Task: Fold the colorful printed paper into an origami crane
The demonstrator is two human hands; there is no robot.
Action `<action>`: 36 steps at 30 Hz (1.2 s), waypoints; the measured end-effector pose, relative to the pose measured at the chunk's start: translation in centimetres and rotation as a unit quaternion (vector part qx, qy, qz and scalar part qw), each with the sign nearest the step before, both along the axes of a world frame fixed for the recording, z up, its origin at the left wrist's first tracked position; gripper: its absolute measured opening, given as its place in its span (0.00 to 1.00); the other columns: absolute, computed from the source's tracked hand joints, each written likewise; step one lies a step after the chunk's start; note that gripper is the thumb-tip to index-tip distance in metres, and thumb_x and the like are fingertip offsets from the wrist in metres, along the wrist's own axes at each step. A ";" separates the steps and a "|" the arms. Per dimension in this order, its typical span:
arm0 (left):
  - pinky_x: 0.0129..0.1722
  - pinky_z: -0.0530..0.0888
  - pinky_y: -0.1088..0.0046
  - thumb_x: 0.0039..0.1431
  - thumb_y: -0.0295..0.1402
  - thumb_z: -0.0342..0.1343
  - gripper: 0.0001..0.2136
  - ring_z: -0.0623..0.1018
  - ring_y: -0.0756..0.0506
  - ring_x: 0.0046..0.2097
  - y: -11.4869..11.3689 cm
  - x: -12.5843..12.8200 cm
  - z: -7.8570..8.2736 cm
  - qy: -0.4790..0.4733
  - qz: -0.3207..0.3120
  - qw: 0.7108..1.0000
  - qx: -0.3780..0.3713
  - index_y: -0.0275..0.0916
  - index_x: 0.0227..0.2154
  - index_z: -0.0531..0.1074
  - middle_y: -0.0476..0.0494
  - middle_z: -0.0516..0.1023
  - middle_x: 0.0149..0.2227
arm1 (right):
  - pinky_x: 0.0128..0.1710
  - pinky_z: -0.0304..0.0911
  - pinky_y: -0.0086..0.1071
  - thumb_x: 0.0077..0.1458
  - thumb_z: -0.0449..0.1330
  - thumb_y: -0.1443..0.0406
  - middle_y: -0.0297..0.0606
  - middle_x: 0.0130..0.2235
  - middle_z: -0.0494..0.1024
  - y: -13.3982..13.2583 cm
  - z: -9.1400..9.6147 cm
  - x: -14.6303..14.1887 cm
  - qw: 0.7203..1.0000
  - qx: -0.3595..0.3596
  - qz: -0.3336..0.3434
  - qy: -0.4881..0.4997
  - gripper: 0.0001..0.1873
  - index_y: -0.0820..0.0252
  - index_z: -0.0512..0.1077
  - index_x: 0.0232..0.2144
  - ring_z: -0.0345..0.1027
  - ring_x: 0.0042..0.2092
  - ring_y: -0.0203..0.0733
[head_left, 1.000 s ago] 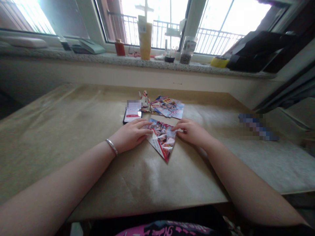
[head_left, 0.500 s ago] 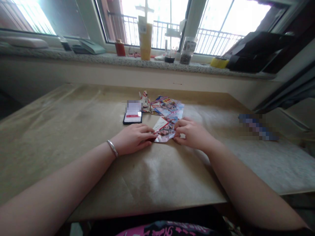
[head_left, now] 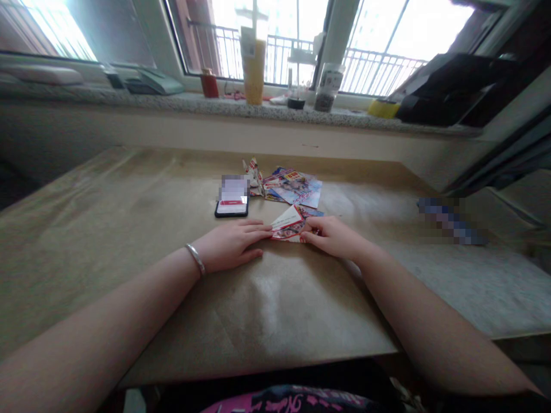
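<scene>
A folded piece of colourful printed paper (head_left: 291,224) lies flat on the brown paper-covered table (head_left: 129,229). My left hand (head_left: 230,244), with a silver bangle on the wrist, rests flat beside it, fingertips stretched out and touching its left corner. My right hand (head_left: 331,234) presses on the paper's right side, fingers curled and pinched at its edge. Beyond the paper lie a black phone (head_left: 232,204), a stack of colourful printed sheets (head_left: 297,188) and a small folded paper figure (head_left: 253,171).
A stone windowsill (head_left: 241,109) runs behind the table with a yellow bottle (head_left: 253,63), a red jar (head_left: 209,84), a glass jar (head_left: 327,87), a yellow roll (head_left: 384,108) and a black bag (head_left: 447,86). A blurred item (head_left: 450,221) lies at the right.
The paper's near triangular point has been folded up and away from me, so it is now a small flat shape between my hands. Both hands moved slightly farther from me.
</scene>
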State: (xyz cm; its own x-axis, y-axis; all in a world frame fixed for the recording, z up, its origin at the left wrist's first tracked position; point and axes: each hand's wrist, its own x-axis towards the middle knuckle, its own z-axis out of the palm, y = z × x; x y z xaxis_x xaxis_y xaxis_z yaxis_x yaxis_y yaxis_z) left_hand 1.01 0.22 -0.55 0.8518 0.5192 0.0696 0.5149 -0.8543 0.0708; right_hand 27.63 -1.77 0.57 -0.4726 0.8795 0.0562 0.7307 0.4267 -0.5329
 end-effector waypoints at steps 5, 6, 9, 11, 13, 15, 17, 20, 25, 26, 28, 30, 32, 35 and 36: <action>0.58 0.63 0.63 0.63 0.40 0.47 0.23 0.66 0.40 0.58 -0.3 0.3 0.0 0.011 0.011 1.000 0.017 0.40 0.59 0.61 0.38 0.64 0.59 | 0.27 0.50 0.27 0.55 0.53 0.63 0.31 0.23 0.68 0.1 0.0 0.0 0.999 -0.006 -0.033 0.007 0.11 0.60 0.67 0.23 0.58 0.26 0.33; 0.58 0.64 0.62 0.63 0.41 0.47 0.23 0.67 0.40 0.57 -0.4 0.3 -0.1 0.012 0.014 1.000 0.022 0.40 0.59 0.61 0.37 0.65 0.58 | 0.27 0.50 0.27 0.55 0.53 0.62 0.31 0.23 0.68 0.1 0.0 -0.1 0.999 -0.003 -0.042 0.000 0.11 0.60 0.67 0.23 0.58 0.26 0.33; 0.57 0.65 0.63 0.64 0.42 0.46 0.23 0.67 0.40 0.55 -0.5 0.5 -0.1 0.009 0.010 1.000 0.023 0.38 0.59 0.61 0.37 0.67 0.54 | 0.26 0.49 0.28 0.55 0.53 0.60 0.32 0.24 0.68 0.4 -0.2 -0.1 0.996 -0.002 -0.089 -0.015 0.12 0.60 0.68 0.24 0.58 0.26 0.34; 0.56 0.65 0.64 0.64 0.40 0.46 0.23 0.67 0.41 0.55 -0.4 0.5 -0.1 0.002 0.000 1.000 0.020 0.36 0.59 0.61 0.37 0.68 0.54 | 0.26 0.50 0.28 0.55 0.53 0.60 0.33 0.25 0.70 0.6 -0.5 0.1 0.991 -0.020 -0.131 -0.014 0.11 0.60 0.69 0.26 0.59 0.26 0.34; 0.56 0.66 0.65 0.64 0.39 0.46 0.23 0.68 0.41 0.55 -0.4 0.5 0.0 -0.001 -0.005 1.000 0.023 0.35 0.60 0.60 0.36 0.69 0.54 | 0.26 0.50 0.27 0.54 0.54 0.60 0.32 0.26 0.71 1.0 -0.9 0.3 0.988 -0.038 -0.148 -0.022 0.10 0.60 0.69 0.26 0.59 0.27 0.34; 0.55 0.68 0.65 0.64 0.38 0.47 0.24 0.68 0.41 0.55 -0.4 0.4 0.1 0.003 0.000 0.999 0.032 0.34 0.61 0.58 0.34 0.69 0.54 | 0.26 0.51 0.27 0.53 0.55 0.60 0.33 0.27 0.72 1.2 -1.2 0.4 0.986 -0.039 -0.157 -0.036 0.09 0.59 0.69 0.27 0.60 0.27 0.34; 0.53 0.69 0.64 0.63 0.39 0.47 0.25 0.69 0.41 0.56 -0.5 0.3 0.1 0.008 0.002 0.999 0.037 0.36 0.62 0.56 0.34 0.69 0.55 | 0.26 0.51 0.27 0.53 0.55 0.60 0.34 0.28 0.73 1.3 -1.2 0.5 0.985 -0.027 -0.160 -0.051 0.09 0.59 0.70 0.28 0.62 0.28 0.35; 0.54 0.68 0.64 0.63 0.38 0.47 0.25 0.68 0.41 0.56 -0.6 0.4 0.1 0.013 -0.015 0.999 0.047 0.39 0.62 0.56 0.37 0.70 0.55 | 0.27 0.52 0.27 0.54 0.55 0.60 0.35 0.30 0.75 1.2 -1.1 0.4 0.983 -0.012 -0.164 -0.081 0.09 0.58 0.71 0.30 0.65 0.31 0.37; 0.55 0.67 0.63 0.63 0.39 0.49 0.25 0.67 0.40 0.56 -0.8 0.8 0.1 0.010 -0.016 0.998 0.054 0.35 0.61 0.58 0.36 0.70 0.55 | 0.28 0.52 0.28 0.55 0.54 0.59 0.37 0.33 0.77 1.0 -1.0 0.2 0.976 0.006 -0.181 -0.117 0.09 0.56 0.71 0.32 0.67 0.33 0.39; 0.55 0.67 0.62 0.63 0.39 0.49 0.25 0.67 0.40 0.56 -0.8 0.9 0.1 0.013 -0.015 0.998 0.053 0.35 0.61 0.58 0.36 0.69 0.56 | 0.28 0.51 0.28 0.55 0.54 0.59 0.37 0.33 0.78 1.1 -1.1 0.1 0.976 0.009 -0.179 -0.120 0.09 0.56 0.71 0.32 0.67 0.33 0.39; 0.55 0.66 0.61 0.63 0.40 0.48 0.25 0.67 0.39 0.56 -0.9 1.0 0.1 0.021 -0.014 0.998 0.050 0.34 0.60 0.59 0.36 0.68 0.56 | 0.27 0.51 0.28 0.54 0.55 0.59 0.37 0.33 0.77 1.3 -1.2 0.2 0.976 0.012 -0.181 -0.124 0.08 0.56 0.71 0.32 0.67 0.33 0.39; 0.55 0.66 0.61 0.63 0.42 0.48 0.25 0.67 0.39 0.55 -1.0 1.2 0.1 0.022 -0.014 0.998 0.048 0.34 0.60 0.60 0.36 0.68 0.56 | 0.26 0.50 0.28 0.54 0.56 0.59 0.36 0.33 0.77 1.4 -1.4 0.2 0.974 0.015 -0.186 -0.128 0.07 0.56 0.70 0.31 0.67 0.32 0.38; 0.55 0.66 0.61 0.63 0.44 0.48 0.27 0.67 0.38 0.55 -1.1 1.2 0.2 0.018 -0.013 0.999 0.047 0.34 0.60 0.60 0.35 0.68 0.56 | 0.26 0.49 0.28 0.54 0.56 0.59 0.35 0.32 0.77 1.5 -1.5 0.2 0.974 0.014 -0.187 -0.130 0.07 0.56 0.70 0.31 0.66 0.31 0.38; 0.55 0.65 0.61 0.63 0.46 0.47 0.28 0.67 0.38 0.55 -1.1 1.2 0.4 0.016 -0.013 0.999 0.040 0.34 0.60 0.60 0.35 0.68 0.56 | 0.26 0.49 0.28 0.55 0.55 0.60 0.36 0.32 0.77 1.6 -1.4 0.1 0.975 0.008 -0.179 -0.134 0.07 0.56 0.69 0.31 0.67 0.31 0.38; 0.55 0.65 0.61 0.63 0.46 0.47 0.28 0.67 0.38 0.56 -1.0 1.1 0.5 0.016 -0.013 0.999 0.036 0.34 0.60 0.60 0.35 0.68 0.56 | 0.26 0.49 0.28 0.55 0.55 0.60 0.36 0.32 0.77 1.6 -1.4 0.1 0.974 0.006 -0.178 -0.137 0.07 0.56 0.69 0.31 0.67 0.32 0.38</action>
State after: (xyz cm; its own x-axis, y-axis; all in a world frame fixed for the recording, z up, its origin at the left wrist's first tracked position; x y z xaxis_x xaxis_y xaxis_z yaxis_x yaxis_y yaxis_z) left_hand 2.12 -0.82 -0.06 0.8672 0.4916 0.0789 0.4936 -0.8696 -0.0070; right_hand 27.72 -0.20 -0.83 -0.1370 0.9904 -0.0169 0.9476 0.1261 -0.2935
